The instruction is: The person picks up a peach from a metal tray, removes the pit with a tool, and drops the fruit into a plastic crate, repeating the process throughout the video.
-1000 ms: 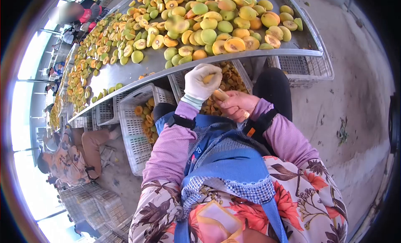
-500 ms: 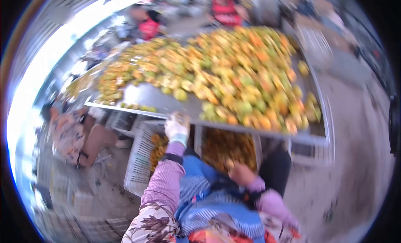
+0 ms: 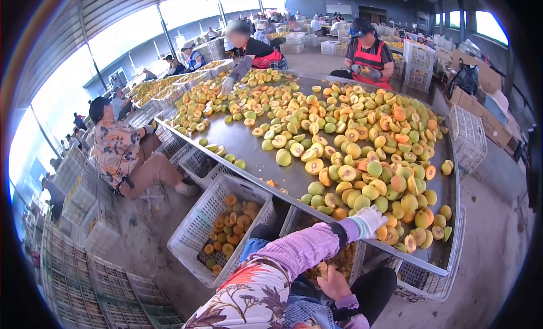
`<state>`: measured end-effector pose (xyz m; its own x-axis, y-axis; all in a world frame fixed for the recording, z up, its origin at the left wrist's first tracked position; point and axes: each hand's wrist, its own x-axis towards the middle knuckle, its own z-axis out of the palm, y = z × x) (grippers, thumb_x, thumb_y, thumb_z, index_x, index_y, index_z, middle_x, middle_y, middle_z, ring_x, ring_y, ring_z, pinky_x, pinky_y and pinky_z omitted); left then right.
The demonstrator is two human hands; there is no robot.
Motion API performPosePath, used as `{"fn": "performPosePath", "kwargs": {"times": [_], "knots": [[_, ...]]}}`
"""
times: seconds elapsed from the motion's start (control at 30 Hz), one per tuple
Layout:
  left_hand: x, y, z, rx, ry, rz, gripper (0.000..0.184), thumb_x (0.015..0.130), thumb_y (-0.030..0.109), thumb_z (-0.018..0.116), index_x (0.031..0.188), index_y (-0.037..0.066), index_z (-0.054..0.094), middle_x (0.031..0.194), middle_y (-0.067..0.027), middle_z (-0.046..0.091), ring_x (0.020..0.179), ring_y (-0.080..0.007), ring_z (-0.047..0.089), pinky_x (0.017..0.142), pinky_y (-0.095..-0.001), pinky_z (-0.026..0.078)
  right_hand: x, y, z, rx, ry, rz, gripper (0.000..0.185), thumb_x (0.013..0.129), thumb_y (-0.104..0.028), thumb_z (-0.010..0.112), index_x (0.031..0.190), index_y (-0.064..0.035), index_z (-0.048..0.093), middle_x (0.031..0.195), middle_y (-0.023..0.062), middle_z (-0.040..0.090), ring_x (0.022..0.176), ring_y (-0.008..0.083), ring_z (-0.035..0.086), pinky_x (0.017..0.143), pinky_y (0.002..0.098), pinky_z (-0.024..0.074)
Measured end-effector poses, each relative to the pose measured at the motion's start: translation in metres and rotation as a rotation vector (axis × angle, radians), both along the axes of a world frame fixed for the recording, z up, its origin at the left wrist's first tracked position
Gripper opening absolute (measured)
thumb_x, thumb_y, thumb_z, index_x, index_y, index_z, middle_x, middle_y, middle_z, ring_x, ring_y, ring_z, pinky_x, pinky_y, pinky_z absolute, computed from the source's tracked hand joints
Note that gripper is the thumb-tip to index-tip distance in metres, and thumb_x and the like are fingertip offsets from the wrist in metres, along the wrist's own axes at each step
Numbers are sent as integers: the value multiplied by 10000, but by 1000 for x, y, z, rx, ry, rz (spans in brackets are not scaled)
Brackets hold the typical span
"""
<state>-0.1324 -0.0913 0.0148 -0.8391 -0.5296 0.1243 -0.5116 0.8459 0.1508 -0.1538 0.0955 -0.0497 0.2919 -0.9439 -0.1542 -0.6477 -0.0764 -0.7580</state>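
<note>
White-gloved, my left hand (image 3: pixel 370 221) reaches over the near rim of the metal table (image 3: pixel 266 185), its fingers apart and touching the pile of halved yellow-green fruit (image 3: pixel 376 169). No fruit shows clearly in its grasp. My bare right hand (image 3: pixel 334 282) is closed low by my lap, above a crate of orange fruit pieces (image 3: pixel 344 261). A small light-brown end pokes out of its fingers; what it belongs to is too hidden to name.
Left of my knees stands a white crate (image 3: pixel 189 238) partly filled with fruit. Another crate (image 3: pixel 421 284) is under the table's right corner. Co-workers sit at the left (image 3: pixel 121 148) and across the table (image 3: pixel 367 57); one reaches over the far-left fruit.
The view has swung up and across the table. My left hand has gone from near my lap to the fruit at the right; the pale piece it held is no longer visible. My right hand stays low.
</note>
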Motion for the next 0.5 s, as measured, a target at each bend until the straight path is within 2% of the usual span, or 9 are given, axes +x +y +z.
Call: {"fn": "performPosePath", "kwargs": {"times": [0.17, 0.27, 0.3, 0.33, 0.37, 0.4, 0.43, 0.47, 0.5], "knots": [[-1, 14, 16, 84, -3, 170, 398, 655, 267, 683, 985, 79, 565, 905, -141, 616, 907, -314, 582, 763, -417, 475, 5, -2, -4, -24, -12, 2, 402, 769, -296, 603, 959, 27, 457, 854, 291, 593, 833, 462, 565, 719, 507, 452], [19, 13, 28, 392, 197, 350, 412, 671, 260, 660, 1034, 82, 581, 959, -161, 632, 907, -320, 611, 791, -421, 481, 8, -1, -9, -88, -28, -64, 358, 769, -256, 618, 935, 26, 474, 835, 276, 597, 814, 458, 568, 679, 483, 462], [29, 6, 21, 522, 359, 385, 431, 684, 270, 651, 1073, 98, 583, 981, -162, 636, 912, -301, 622, 803, -400, 481, 8, -1, -11, -107, -33, -104, 349, 771, -251, 614, 933, 24, 474, 816, 269, 600, 777, 448, 580, 654, 476, 469], [40, 2, 13, 760, 632, 447, 441, 673, 236, 679, 1068, 66, 579, 960, -151, 640, 896, -289, 621, 787, -372, 481, 7, -1, -14, -123, -37, -144, 339, 773, -245, 610, 932, 22, 475, 796, 261, 603, 740, 437, 592, 629, 469, 477], [51, 7, 18, 1101, 977, 575, 405, 680, 140, 676, 1057, 30, 576, 926, -123, 641, 846, -275, 615, 756, -346, 483, 4, -4, -24, -15, -126, -188, 305, 781, -227, 598, 946, -1, 477, 693, 189, 596, 546, 316, 601, 493, 400, 475], [64, 3, 13, 1001, 1116, 602, 335, 697, 34, 629, 1027, -1, 579, 866, -97, 627, 801, -260, 600, 720, -329, 484, 3, -2, -13, 129, -369, -212, 235, 810, -187, 583, 965, -49, 472, 629, 91, 529, 464, 202, 520, 414, 319, 409], [79, 5, 4, 1218, 1382, 551, 167, 736, 66, 562, 898, 28, 580, 836, -83, 611, 763, -229, 587, 657, -333, 472, 2, -1, -2, 275, -602, -256, 183, 840, -147, 567, 985, -97, 467, 564, -6, 461, 382, 87, 438, 334, 238, 342], [96, 14, 12, 1423, 1657, 498, 94, 774, 98, 496, 769, 57, 581, 805, -70, 596, 725, -199, 574, 594, -337, 461, 10, 2, 18, 246, -890, -270, 146, 869, -140, 563, 971, -110, 462, 575, -39, 442, 381, 59, 408, 333, 223, 321], [109, 19, 18, 1506, 1725, 242, 126, 832, 158, 487, 779, 66, 556, 787, -63, 591, 730, -207, 580, 611, -355, 474, 7, 5, 36, 202, -788, -247, 153, 884, -157, 565, 987, -99, 468, 603, -51, 445, 428, 34, 410, 365, 204, 329]]}}
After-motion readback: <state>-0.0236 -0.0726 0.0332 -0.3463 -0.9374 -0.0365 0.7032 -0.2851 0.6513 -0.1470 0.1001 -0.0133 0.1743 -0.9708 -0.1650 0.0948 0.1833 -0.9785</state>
